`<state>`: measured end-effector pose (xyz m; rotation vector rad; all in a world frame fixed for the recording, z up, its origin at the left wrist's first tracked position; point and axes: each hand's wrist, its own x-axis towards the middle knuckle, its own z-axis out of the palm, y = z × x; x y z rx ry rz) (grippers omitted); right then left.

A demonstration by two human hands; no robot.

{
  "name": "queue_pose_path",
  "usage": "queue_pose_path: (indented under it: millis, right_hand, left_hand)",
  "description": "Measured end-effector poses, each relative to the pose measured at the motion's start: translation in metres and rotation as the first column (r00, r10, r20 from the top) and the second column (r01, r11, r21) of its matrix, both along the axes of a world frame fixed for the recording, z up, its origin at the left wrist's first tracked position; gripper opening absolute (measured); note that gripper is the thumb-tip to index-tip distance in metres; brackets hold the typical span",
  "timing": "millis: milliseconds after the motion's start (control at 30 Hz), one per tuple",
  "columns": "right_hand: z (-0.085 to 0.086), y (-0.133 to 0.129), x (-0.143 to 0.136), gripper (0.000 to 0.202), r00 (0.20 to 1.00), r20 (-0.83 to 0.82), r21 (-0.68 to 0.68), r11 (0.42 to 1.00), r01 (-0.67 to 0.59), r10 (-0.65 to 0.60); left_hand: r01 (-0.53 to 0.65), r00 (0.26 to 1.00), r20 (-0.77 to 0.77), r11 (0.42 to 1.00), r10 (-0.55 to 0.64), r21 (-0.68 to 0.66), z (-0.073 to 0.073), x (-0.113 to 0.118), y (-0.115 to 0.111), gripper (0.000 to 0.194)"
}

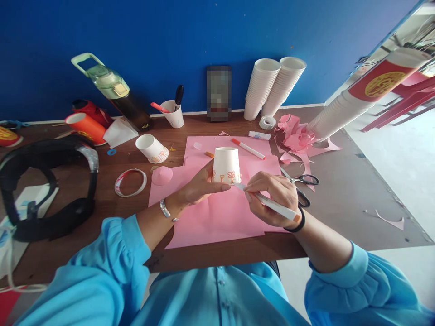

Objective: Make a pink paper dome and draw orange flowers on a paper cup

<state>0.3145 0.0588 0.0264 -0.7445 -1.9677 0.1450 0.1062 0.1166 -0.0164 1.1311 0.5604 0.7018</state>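
My left hand is closed around a white paper cup, held upside down over pink paper sheets. Red and orange flower and leaf drawings run along the cup's lower rim. In my right hand is a white felt-tip pen with an orange end, its tip close to the cup's drawn rim; whether it touches I cannot tell. An orange-capped felt-tip pen and a glue stick lie on the paper. A second decorated cup and a pink paper cone sit to the left.
Scissors and crumpled pink paper lie to the right. Cup stacks, a phone, a cup of markers and a bottle line the blue wall. Black headgear and a tape roll are left.
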Motion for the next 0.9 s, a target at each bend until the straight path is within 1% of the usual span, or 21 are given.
queue_pose_path:
  millis: [200, 467, 533, 633, 700, 800, 900]
  right_hand:
    - [-0.001, 0.0, 0.0, 0.021, 1.0, 0.002, -0.006, 1.0, 0.011, -0.011]
    - [0.0, 0.001, -0.001, 0.02, 0.999, 0.005, -0.023, 0.998, -0.052, 0.052]
    - [0.001, 0.0, 0.0, 0.02, 0.997, -0.015, -0.023, 0.997, -0.07, 0.07]
    - [0.0, -0.001, 0.003, 0.015, 0.992, -0.097, -0.026, 0.997, -0.077, 0.074]
    - [-0.003, 0.0, 0.006, 0.01, 0.984, -0.172, -0.018, 0.999, -0.052, 0.048]
    - [-0.009, 0.002, 0.009, 0.02, 0.963, -0.27, -0.029, 0.999, 0.023, -0.03]
    - [-0.012, 0.002, 0.01, 0.017, 0.958, -0.272, -0.079, 0.995, 0.069, -0.088]
  left_hand:
    - [0.022, 0.999, -0.037, 0.999, -0.02, 0.048, -0.003, 0.0, 0.001, 0.056]
    - [0.015, 0.997, -0.075, 0.997, -0.009, 0.075, -0.003, -0.001, 0.0, 0.061]
    - [0.015, 0.997, -0.079, 0.998, -0.01, 0.065, -0.002, -0.001, 0.0, 0.062]
    - [0.01, 0.998, -0.063, 1.0, -0.009, 0.023, -0.002, -0.001, 0.0, 0.063]
    - [0.007, 0.999, -0.034, 1.0, -0.007, 0.009, -0.005, -0.002, 0.001, 0.063]
    - [0.005, 0.999, 0.047, 1.0, -0.005, 0.001, -0.01, -0.002, 0.002, 0.065]
    - [0.01, 0.993, 0.116, 1.0, -0.007, -0.025, -0.012, -0.002, 0.001, 0.062]
